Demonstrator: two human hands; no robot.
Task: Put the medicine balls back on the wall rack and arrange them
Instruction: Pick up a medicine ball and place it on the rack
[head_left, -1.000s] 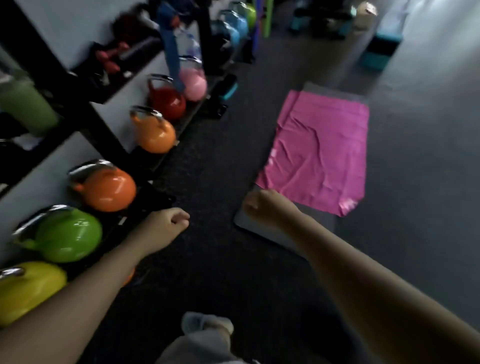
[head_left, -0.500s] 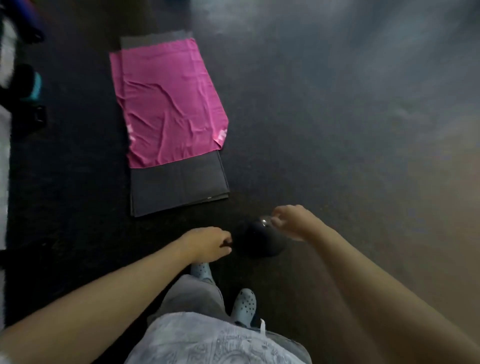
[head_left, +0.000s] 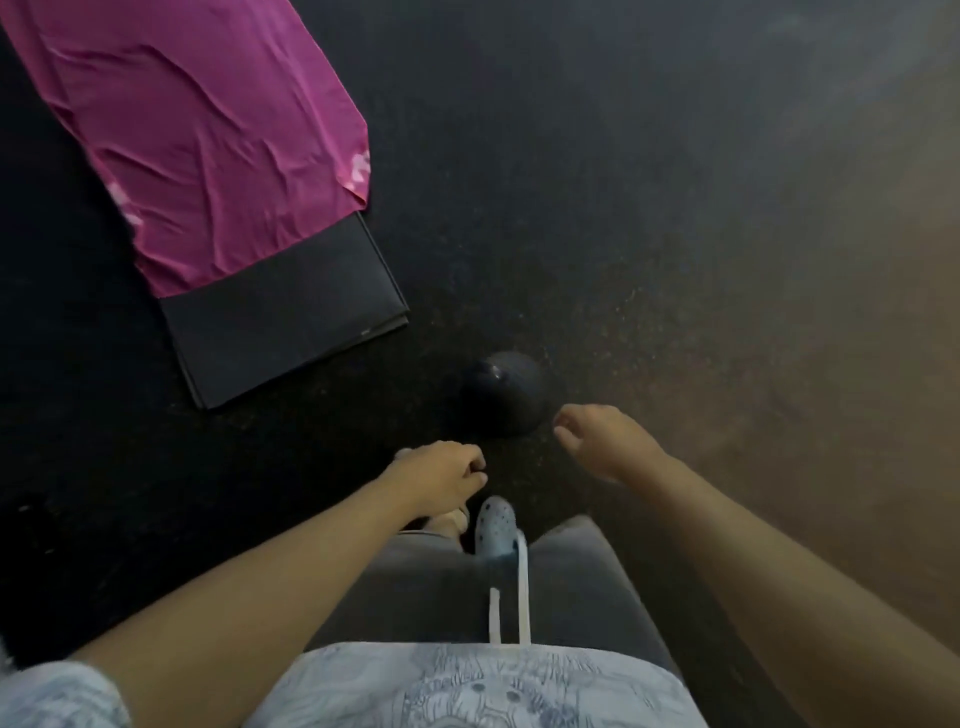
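A: Head view: where's the medicine ball?

B: On the dark speckled floor, just beyond the feet, near the corner of the black mat under the wrinkled pink cloth. No rack in view.

A: And the hands?

B: Both empty. The left hand is loosely curled, short of the ball; the right hand is open with fingers spread just beside its right edge.

A: How will it handle?

B: Round, dark, slightly glossy; probably heavy and slick. I'd cup both palms low on opposite sides.

Pink cloth over dark mat — speckled floor.
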